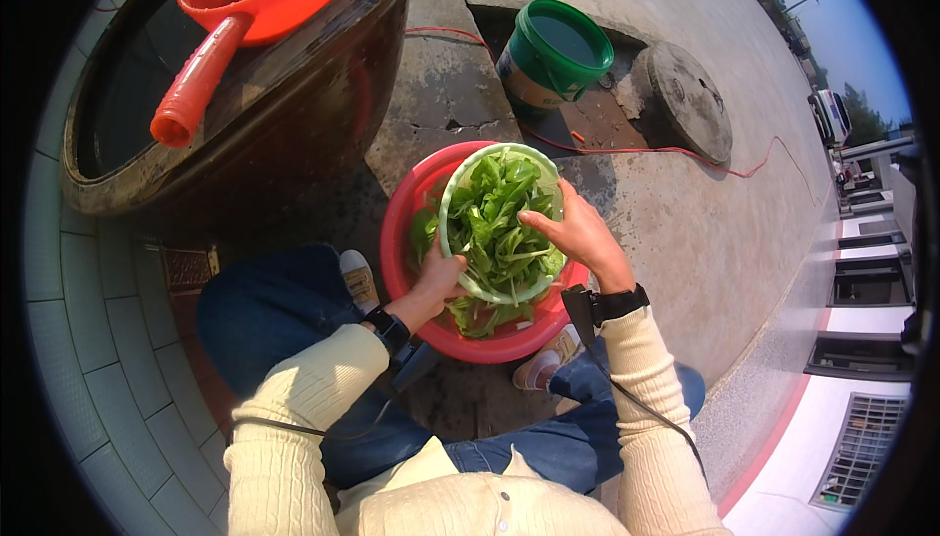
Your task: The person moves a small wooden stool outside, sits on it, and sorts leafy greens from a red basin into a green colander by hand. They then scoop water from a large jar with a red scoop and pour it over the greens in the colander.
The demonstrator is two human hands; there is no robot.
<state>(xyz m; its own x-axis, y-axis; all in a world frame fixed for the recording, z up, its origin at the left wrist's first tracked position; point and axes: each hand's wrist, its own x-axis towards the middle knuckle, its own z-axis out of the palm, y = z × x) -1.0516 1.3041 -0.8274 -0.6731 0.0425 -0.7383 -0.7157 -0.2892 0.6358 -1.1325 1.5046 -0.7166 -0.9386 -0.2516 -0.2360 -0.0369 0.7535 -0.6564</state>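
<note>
A pale green plastic colander (pixel 507 297) full of leafy greens (pixel 499 216) is held over a red plastic basin (pixel 393 242), tilted a little. My left hand (pixel 438 279) grips its lower left rim, thumb on the inner side. On the opposite side my right hand (pixel 590 238) clasps the rim, its thumb reaching in over the leaves and its other fingers partly hidden behind the wall. More leaves (pixel 474 319) lie in the basin under the colander, mostly covered by it. The basin rests on the ground between my feet.
A large brown vat (pixel 308 125) stands at the left with a red plastic dipper (pixel 279 0) across its rim. Beyond the basin are a green bucket (pixel 540 70) of water, a round concrete cover (pixel 690 103) and a thin red hose (pixel 653 150).
</note>
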